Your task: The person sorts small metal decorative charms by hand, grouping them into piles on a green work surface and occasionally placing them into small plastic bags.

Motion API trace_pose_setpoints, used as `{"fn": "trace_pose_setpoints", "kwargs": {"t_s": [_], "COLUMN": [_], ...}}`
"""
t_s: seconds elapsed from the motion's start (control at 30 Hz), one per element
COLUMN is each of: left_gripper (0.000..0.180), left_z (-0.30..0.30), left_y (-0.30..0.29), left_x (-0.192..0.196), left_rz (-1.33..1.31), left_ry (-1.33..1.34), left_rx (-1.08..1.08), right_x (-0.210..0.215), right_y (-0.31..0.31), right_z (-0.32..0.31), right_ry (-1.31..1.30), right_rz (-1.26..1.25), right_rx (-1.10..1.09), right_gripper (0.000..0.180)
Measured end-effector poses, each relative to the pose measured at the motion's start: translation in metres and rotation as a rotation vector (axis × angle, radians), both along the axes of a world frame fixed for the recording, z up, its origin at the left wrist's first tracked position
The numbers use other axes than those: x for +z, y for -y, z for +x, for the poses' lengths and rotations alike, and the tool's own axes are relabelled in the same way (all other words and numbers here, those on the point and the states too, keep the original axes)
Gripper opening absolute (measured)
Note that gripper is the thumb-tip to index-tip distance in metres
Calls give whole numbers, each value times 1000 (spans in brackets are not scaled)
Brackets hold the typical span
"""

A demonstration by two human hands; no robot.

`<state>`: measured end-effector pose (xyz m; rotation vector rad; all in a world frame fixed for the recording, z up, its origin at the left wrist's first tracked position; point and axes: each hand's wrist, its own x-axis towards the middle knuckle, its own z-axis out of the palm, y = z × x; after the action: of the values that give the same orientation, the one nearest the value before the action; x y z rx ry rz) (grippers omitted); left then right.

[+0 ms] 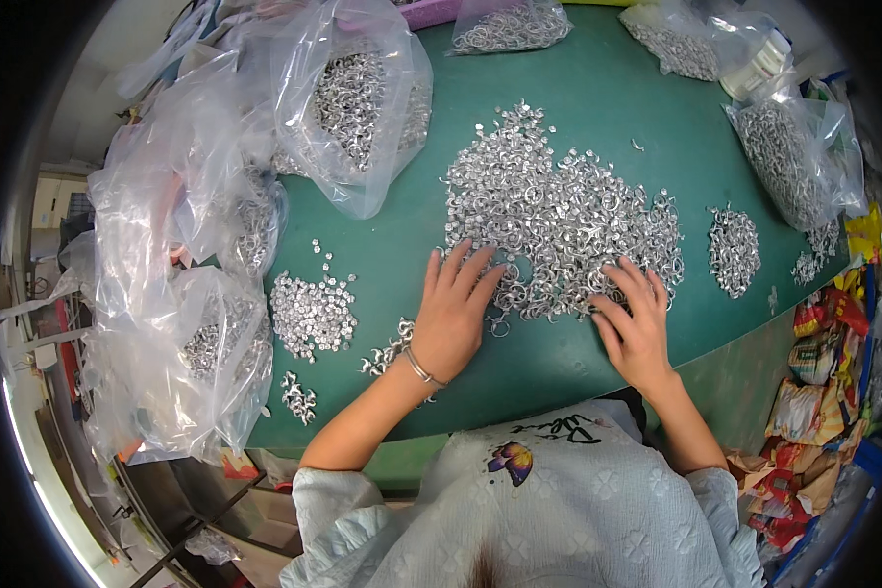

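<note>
1. A metal-piece heap (568, 220) lies mid-table, at both hands' fingertips.
2. Left hand (451, 312): fingers spread. Right hand (637, 325): fingers curled; cannot tell if gripping.
3. Plastic bags (181, 167) crowd the left; a small oval pile (733, 252) sits right.

The large pile of metal pieces (559, 216) lies on the green table (382, 255), spread into a wide, uneven heap. The pieces are small, silver and shiny; many of them are curved like hooks or open rings (others seem more compact, but their exact form is too small to tell). They lie loose, turned in every direction, one over another. The pile is narrower at its far end and broader in its middle. At its near edge it is touched by the left hand (452, 316) and the right hand (640, 328).
</note>
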<state>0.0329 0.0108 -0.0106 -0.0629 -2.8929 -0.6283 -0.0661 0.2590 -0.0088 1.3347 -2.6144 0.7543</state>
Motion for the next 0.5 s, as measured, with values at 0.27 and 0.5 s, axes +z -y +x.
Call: {"fn": "trace_pose_setpoints", "kwargs": {"t_s": [0.27,0.5], "left_gripper": [49,37], "left_z": [-30,-24], "left_y": [-35,-14], "left_x": [-3,-2], "left_rz": [-100,-140], "left_ry": [31,19], "left_rx": [-269,-130], "right_x": [17,7], "right_y": [29,5], "right_z": [-24,-21], "right_ry": [53,72], "right_rz": [-83,95], "right_rx": [-36,121], "right_gripper": [32,34]}}
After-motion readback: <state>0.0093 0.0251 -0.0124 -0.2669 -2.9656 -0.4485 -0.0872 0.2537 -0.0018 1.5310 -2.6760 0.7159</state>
